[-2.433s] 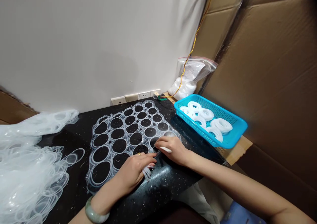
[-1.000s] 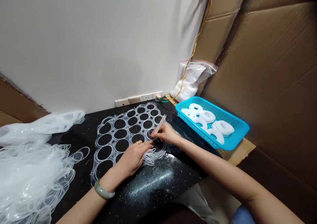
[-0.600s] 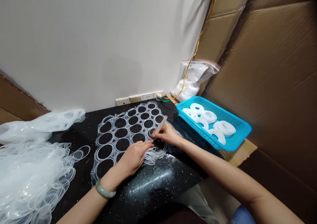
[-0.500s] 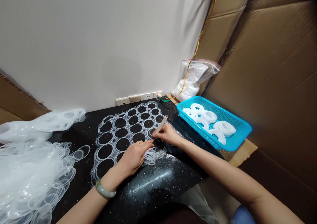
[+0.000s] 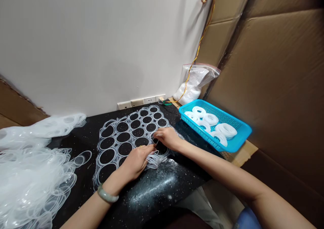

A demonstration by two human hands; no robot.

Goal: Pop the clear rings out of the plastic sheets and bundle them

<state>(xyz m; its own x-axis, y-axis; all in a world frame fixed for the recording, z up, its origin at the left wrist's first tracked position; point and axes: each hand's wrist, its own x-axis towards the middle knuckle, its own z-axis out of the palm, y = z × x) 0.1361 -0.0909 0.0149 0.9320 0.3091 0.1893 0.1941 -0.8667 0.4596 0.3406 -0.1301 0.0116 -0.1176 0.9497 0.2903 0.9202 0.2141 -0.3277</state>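
Note:
A translucent sheet of joined silicone-like rings point(image 5: 115, 144) lies flat on the black speckled tabletop, with round openings in rows. My left hand point(image 5: 136, 159) rests over the sheet's near right part, its fingers closed on a bunch of loose translucent rings point(image 5: 152, 161). Just beyond its fingertips, my right hand point(image 5: 168, 137) is pinched over the sheet's right edge. A sliver of a flat translucent strip point(image 5: 158, 134) shows at the right fingers; most of it is hidden by the hand. The two hands' fingertips are close together.
At the right, a blue basket point(image 5: 243, 134) holds several coils of white rings. A heap of translucent ring sheets point(image 5: 32, 185) covers the left side. Behind stand a plastic bag point(image 5: 189, 90), wall sockets point(image 5: 138, 102) and a hanging yellow-brown cord point(image 5: 199, 48). Cardboard point(image 5: 278, 73) walls the right.
My right hand has turned and shifted slightly left, so the flat strip that stuck up from its fingers is now mostly hidden. The left hand stays on the rings.

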